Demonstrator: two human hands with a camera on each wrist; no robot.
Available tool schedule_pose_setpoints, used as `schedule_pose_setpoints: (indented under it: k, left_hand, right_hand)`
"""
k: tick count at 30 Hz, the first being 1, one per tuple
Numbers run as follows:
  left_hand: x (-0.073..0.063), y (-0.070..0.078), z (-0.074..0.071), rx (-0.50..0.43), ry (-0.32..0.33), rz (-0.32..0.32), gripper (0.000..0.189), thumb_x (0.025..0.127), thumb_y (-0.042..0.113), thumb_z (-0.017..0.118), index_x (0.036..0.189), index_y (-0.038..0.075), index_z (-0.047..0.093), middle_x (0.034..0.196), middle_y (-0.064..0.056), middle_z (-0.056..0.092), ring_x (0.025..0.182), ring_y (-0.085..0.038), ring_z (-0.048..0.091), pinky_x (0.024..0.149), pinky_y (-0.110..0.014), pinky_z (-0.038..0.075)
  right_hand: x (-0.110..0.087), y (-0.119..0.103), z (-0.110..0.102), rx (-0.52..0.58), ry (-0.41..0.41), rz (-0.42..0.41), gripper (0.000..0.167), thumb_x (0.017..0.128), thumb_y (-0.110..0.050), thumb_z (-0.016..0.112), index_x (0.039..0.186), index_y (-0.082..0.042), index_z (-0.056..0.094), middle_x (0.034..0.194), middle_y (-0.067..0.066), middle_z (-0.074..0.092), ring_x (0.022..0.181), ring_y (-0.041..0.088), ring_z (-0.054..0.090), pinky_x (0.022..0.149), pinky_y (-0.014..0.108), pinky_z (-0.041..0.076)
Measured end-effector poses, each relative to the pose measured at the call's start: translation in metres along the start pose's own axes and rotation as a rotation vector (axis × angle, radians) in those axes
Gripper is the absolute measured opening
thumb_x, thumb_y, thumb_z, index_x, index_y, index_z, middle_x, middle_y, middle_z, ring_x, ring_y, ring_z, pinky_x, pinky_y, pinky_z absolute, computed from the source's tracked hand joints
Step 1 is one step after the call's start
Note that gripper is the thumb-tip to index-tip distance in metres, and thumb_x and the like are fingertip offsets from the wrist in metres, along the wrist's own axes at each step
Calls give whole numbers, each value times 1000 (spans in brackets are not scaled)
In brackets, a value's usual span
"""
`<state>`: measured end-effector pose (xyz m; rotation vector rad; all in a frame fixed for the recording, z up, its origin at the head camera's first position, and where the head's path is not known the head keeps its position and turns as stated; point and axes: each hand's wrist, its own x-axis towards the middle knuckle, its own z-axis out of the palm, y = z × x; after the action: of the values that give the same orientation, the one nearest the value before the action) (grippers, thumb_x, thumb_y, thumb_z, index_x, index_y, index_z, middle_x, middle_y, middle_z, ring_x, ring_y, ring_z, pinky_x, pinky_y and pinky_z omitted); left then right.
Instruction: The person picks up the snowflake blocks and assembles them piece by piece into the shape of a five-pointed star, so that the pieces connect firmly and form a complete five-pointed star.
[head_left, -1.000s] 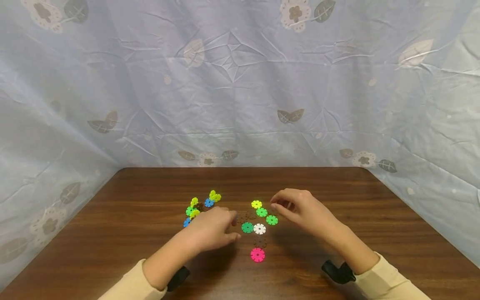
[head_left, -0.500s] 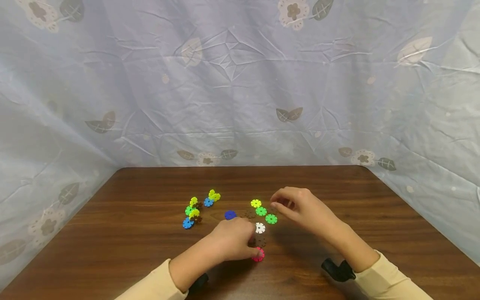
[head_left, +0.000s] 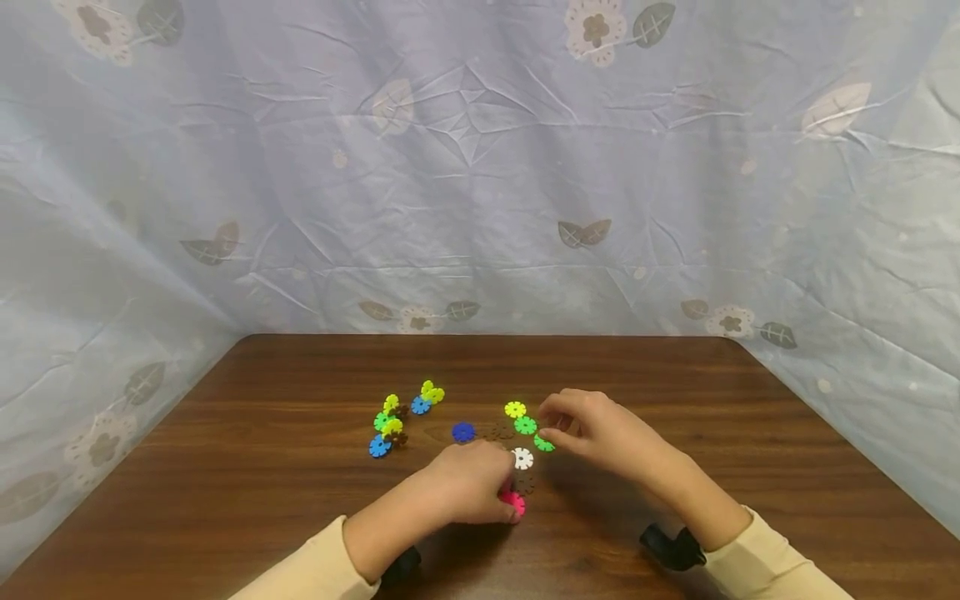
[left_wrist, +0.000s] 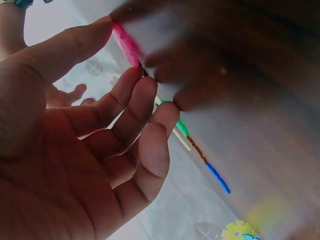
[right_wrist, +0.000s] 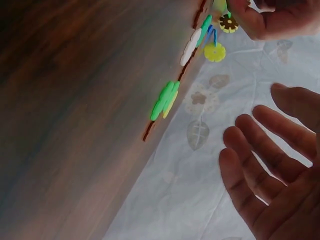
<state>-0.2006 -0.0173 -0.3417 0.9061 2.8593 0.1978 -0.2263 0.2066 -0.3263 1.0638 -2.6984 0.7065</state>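
My left hand (head_left: 472, 482) pinches a pink notched building disc (head_left: 513, 503) by its rim, between thumb and fingertips. In the left wrist view the pink disc (left_wrist: 126, 44) stays low at the table surface. A white notched disc (head_left: 523, 458) and a brown one (head_left: 524, 484) lie just beyond those fingers. My right hand (head_left: 600, 429) hovers with loosely bent fingers over a green disc (head_left: 544, 445), partly covering it. Nothing is between its fingers in the right wrist view. Another green disc (head_left: 525, 425) and a yellow disc (head_left: 515, 409) are close by.
A dark blue disc (head_left: 463, 432) and brown discs (head_left: 503, 430) lie behind the left hand. Joined discs in yellow, green, blue and brown stand to the left, including a blue disc (head_left: 380, 446). A patterned curtain (head_left: 480, 208) surrounds the wooden table (head_left: 262, 500).
My left hand has moved right and nearer the body, from beside the dark blue disc to the pink disc, and taken hold of it. The right hand has dipped slightly over the green disc.
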Motion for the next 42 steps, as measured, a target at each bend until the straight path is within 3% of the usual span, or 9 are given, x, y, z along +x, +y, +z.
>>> schedule_pose_setpoints:
  k: [8,15,24,31,42]
  left_hand:
    - [3,-21,-7,-122,-12,-70,33,84,29,89,90,17,59,78,7,60,69,-10,55,59,-31,46]
    - [5,-36,-13,-243,4,-45,25,86,12,85,91,12,60,82,2,63,74,-12,56,64,-30,47]
    - [6,-43,-18,-305,28,-12,17,88,2,80,94,7,64,86,-3,64,78,-16,56,69,-33,49]
    - [6,-50,-21,-345,68,19,6,92,3,75,87,5,72,82,-2,64,73,-15,52,65,-29,45]
    - [7,-66,-23,-500,140,73,21,102,8,63,84,2,71,73,2,57,65,-10,45,60,-22,39]
  right_hand:
    - [6,-5,9,-9,-236,23,23,94,-20,79,115,-13,73,104,1,73,84,4,63,72,22,54]
    - [16,-14,17,2,-405,59,20,89,-21,85,104,-17,71,90,-6,67,79,1,58,71,22,51]
    - [23,-22,22,-92,-435,97,24,86,-20,87,100,-20,69,89,-7,63,79,3,55,70,23,49]
    - [27,-20,24,-48,-446,112,23,87,-19,87,97,-18,67,94,-5,63,84,7,58,74,25,51]
    - [28,-15,17,53,-412,35,14,91,-4,78,95,-10,67,81,-5,65,72,-1,55,67,19,50]
